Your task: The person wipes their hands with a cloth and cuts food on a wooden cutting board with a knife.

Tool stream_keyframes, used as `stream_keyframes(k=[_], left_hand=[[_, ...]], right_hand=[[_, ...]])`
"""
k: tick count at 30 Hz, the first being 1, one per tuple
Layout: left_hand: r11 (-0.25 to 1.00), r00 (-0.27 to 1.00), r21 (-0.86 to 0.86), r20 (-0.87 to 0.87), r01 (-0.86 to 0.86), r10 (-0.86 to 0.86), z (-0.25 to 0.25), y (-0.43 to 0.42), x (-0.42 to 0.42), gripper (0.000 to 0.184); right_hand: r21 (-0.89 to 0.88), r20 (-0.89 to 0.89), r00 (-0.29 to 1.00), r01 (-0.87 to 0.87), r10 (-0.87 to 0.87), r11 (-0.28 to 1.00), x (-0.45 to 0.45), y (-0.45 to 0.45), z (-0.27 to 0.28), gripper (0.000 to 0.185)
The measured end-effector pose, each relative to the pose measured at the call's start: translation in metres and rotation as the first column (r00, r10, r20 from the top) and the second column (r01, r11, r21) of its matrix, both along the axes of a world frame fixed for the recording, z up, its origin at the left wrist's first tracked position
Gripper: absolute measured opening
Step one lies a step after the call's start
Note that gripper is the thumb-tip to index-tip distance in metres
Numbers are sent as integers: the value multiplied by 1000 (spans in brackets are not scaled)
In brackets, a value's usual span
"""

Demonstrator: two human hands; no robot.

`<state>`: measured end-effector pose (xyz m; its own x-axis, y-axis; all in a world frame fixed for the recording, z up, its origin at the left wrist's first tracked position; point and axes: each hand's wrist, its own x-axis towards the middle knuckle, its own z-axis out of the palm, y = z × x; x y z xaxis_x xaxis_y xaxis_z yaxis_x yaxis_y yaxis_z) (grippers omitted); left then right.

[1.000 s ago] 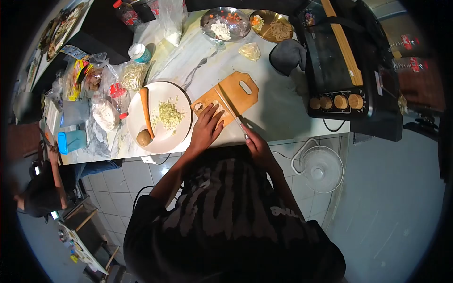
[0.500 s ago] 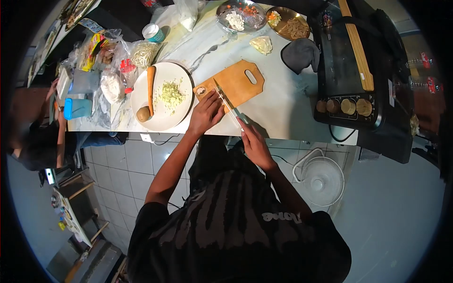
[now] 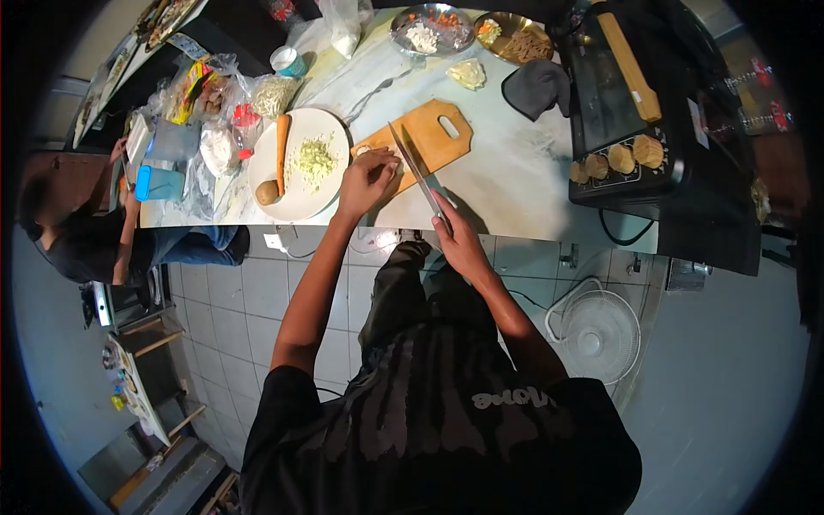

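My right hand holds the knife by its handle, and the blade slants over the wooden board on the bench. My left hand is at the board's left end, fingers bent; I can't tell if they pinch anything. Beside it, a white plate holds a carrot and chopped green bits.

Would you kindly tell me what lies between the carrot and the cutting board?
The head view shows a heap of chopped pale-green vegetable there, then the plate's rim.
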<state>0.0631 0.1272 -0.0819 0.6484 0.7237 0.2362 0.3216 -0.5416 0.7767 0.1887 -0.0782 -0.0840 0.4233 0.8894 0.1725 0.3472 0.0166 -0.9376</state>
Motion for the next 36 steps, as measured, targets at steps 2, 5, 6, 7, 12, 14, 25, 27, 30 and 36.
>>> stream_keyframes(k=[2, 5, 6, 7, 12, 14, 25, 27, 30, 36], left_hand=[[973, 989, -185, -89, -136, 121, 14, -4, 7, 22], [966, 973, -138, -97, -220, 208, -5, -6, 15, 25], [976, 976, 52, -43, -211, 214, -5, -9, 16, 24], [948, 978, 244, 11, -207, 211, -4, -10, 18, 24], [889, 906, 248, -80, -386, 416, -3, -12, 43, 33], [860, 897, 311, -48, -405, 440, -13, -8, 52, 32], [862, 899, 290, -6, -417, 437, -9, -12, 55, 32], [863, 904, 301, -9, -406, 428, -9, -13, 54, 32], [867, 911, 307, 0, -393, 413, -9, -12, 54, 32], [882, 927, 301, 15, -362, 375, -15, -11, 51, 30]], right_hand=[[-95, -103, 995, 1, -11, 996, 4, -13, -5, 45], [-206, -281, 959, -15, -44, 979, 8, -37, -10, 45], [-272, -321, 945, -26, -65, 962, 11, -45, -9, 44], [-334, -361, 928, -40, -89, 942, 14, -53, -13, 44], [-366, -403, 899, 10, -169, 931, 17, -82, -21, 46], [-373, -412, 883, 61, -224, 926, 19, -89, -22, 48], [-336, -421, 870, 113, -257, 935, 31, -95, -29, 53], [-314, -436, 867, 104, -240, 944, 28, -95, -29, 52], [-309, -376, 900, 103, -220, 946, 25, -89, -27, 50], [-323, -372, 907, 75, -199, 944, 24, -68, -19, 49]])
